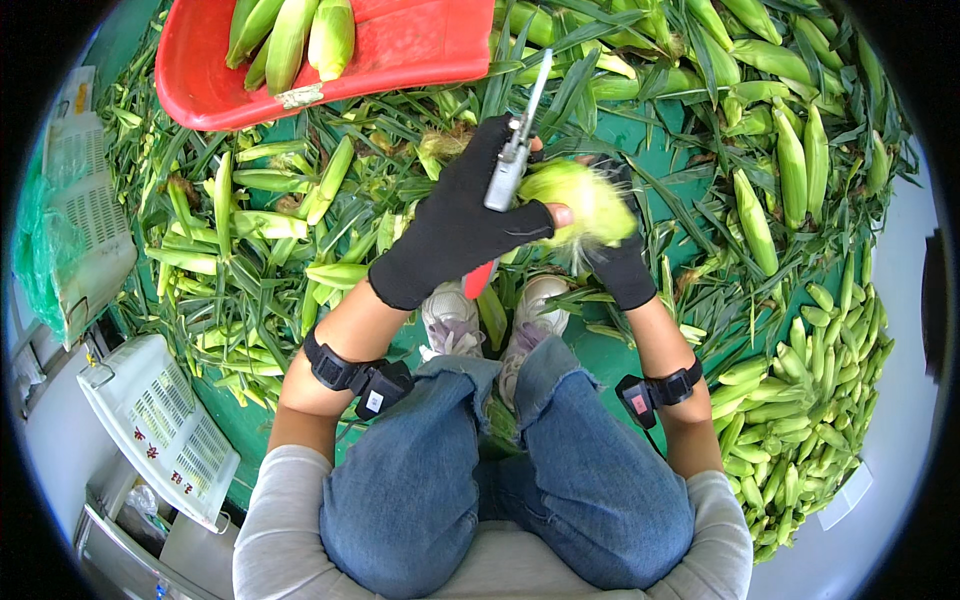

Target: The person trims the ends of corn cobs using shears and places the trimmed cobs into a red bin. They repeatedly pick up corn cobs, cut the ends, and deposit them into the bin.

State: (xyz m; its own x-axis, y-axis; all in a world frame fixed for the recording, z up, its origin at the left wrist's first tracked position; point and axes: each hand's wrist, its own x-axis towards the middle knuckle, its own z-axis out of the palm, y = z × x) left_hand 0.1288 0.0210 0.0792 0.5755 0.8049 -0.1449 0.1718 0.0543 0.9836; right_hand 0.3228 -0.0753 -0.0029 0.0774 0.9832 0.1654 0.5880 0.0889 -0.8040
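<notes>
My left hand (465,214), in a black glove with bare fingertips, grips a cutting tool (510,169) with a metal blade. The blade points away from me, and its red handle (478,280) shows below the palm. The left thumb also rests on a pale green ear of corn (581,202), blurred, with loose silk hanging from it. My right hand (626,274), gloved in black too, holds the ear from the right; its fingers are mostly hidden behind the ear. Both hands are above my shoes.
Ahead to the left is a red plastic scoop-like container (420,45) holding several ears. Husks and leaves (262,277) litter the green floor (667,135). Unhusked corn (780,67) lies far right, with a pile of trimmed ears (802,412) nearer. White crates (165,420) stand left.
</notes>
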